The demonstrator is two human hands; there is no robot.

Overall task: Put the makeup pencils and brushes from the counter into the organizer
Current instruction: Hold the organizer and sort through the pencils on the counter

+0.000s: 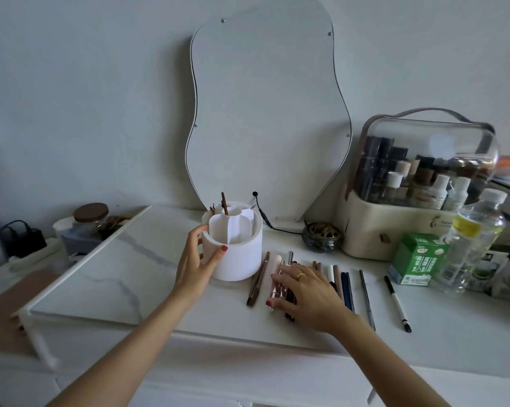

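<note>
The left hand (199, 261) wraps around the near side of the white round organizer (236, 245), thumb on its front wall and fingers over the rim, probably to keep the light tub from sliding or turning while things are dropped in. A few brown-handled brushes (224, 203) already stand in its far compartments, behind that hand's fingertips. The right hand (305, 289), well apart from the left, lies over the row of makeup pencils and brushes (340, 282) on the counter (148, 265), its curled fingers touching the pink and metallic ones beneath them; whether it has actually pinched one free I cannot tell. The row lies side by side just right of the organizer, so each pick is a short carry. A brown brush (258, 279) lies between the two hands, and a black pen (397, 303) sits out beyond the right hand.
</note>
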